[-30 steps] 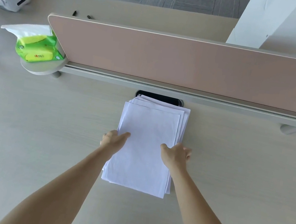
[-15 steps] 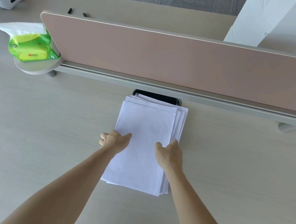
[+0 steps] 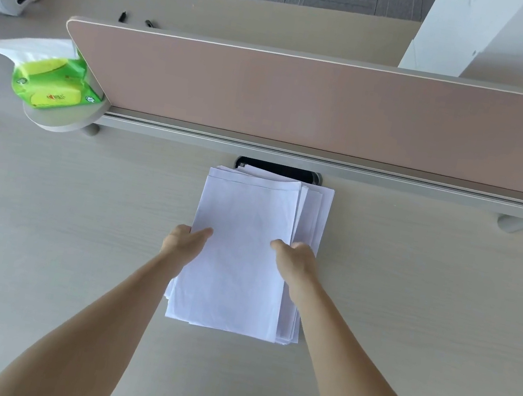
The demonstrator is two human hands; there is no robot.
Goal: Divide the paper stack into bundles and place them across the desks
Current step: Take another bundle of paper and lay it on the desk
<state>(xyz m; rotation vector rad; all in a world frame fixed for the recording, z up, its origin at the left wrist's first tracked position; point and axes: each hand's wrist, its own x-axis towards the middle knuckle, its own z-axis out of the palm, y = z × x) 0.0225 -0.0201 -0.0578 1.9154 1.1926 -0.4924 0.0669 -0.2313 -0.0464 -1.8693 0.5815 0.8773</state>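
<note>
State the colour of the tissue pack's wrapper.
The tissue pack is bright green and yellow; head view.

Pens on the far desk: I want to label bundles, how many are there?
2. Both lie on the far desk past the top edge of the partition, near its left end: left pen, right pen beside it. It cuts them off and may hide more.

The bare left forearm (image 3: pixel 103 320) and the bare right forearm (image 3: pixel 357 360) are uncovered along all of their visible length, smooth and slender, narrowing toward the wrists. The bare left hand (image 3: pixel 186 244) and the bare right hand (image 3: pixel 294 261) each show a thumb and knuckles; the remaining fingers are mostly hidden
</note>
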